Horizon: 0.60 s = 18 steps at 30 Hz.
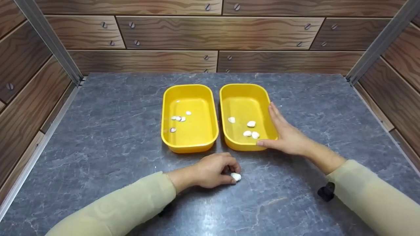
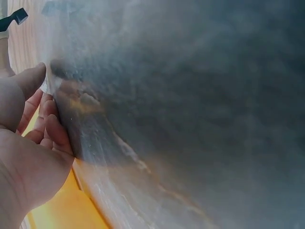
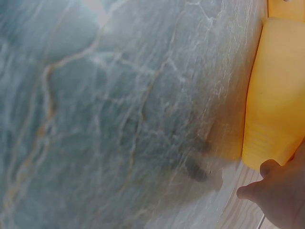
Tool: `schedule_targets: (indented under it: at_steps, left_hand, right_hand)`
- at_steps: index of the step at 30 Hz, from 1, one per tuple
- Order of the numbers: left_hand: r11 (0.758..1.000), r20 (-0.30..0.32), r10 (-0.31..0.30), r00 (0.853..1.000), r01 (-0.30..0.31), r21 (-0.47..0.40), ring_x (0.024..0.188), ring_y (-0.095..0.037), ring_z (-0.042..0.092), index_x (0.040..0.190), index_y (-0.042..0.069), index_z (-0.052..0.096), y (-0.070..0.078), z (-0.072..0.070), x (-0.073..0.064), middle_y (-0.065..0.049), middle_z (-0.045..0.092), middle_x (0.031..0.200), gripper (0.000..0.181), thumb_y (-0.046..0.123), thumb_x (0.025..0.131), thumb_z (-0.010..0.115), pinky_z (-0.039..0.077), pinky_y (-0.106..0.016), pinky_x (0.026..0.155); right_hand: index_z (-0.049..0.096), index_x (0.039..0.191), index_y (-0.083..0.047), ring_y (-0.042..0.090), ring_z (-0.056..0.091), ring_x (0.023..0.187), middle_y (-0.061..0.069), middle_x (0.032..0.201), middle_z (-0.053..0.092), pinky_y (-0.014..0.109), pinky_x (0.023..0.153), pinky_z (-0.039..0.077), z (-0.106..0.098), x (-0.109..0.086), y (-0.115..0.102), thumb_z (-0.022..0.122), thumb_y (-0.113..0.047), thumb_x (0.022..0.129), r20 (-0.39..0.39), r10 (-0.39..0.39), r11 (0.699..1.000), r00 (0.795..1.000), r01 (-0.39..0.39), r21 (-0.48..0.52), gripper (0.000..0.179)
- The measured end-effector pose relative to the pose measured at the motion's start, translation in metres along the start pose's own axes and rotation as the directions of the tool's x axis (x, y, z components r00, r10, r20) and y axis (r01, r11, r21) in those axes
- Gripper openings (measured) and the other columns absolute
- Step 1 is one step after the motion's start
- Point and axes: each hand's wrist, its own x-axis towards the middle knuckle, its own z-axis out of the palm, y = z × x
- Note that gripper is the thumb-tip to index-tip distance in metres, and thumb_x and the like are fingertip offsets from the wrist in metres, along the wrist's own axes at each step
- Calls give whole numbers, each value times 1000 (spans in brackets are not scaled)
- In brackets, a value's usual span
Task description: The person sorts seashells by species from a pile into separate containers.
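Note:
Below the two yellow tubs, my left hand rests low over the table, its thumb and curled index finger pinching a small white seashell. In the left wrist view the thumb meets the fingers around a sliver of white. My right hand lies against the near right corner of the right tub, fingers stretched along its side wall and thumb on the front rim. Several white shells lie in that tub. The left tub holds several smaller shells, some dark-edged.
The tubs stand side by side with a narrow gap on a grey marbled table. Wood-patterned panels close off the back and both sides, with metal posts at the corners. A black device sits at the right sleeve's cuff.

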Motion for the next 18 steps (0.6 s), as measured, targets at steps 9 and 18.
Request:
schedule_targets:
  at_steps: [9, 18]
  left_hand:
    - [995, -5, 49, 999, -49, -92, 91, -11, 62, 105, 12, 73, 4, -8, -2, 7, 65, 96, 11, 11, 96, 80, 50, -20, 82]
    - [989, -67, 136, 988, -140, -52, 101, -14, 65, 114, 11, 73, 26, -34, -4, 4, 69, 107, 14, 14, 101, 75, 57, -29, 89]
  right_hand:
    - [-7, 169, -7, 48, 8, 159, 6, 176, -16, 68, 124, 14, 0, 0, 0, 78, -61, 91, -8, -15, 1000, 1000, 15, 5, 127]
    - [-8, 169, -8, 50, 8, 159, 7, 176, -17, 69, 123, 15, 0, 0, 1, 77, -61, 91, -14, -20, 1000, 1000, 20, 11, 128]
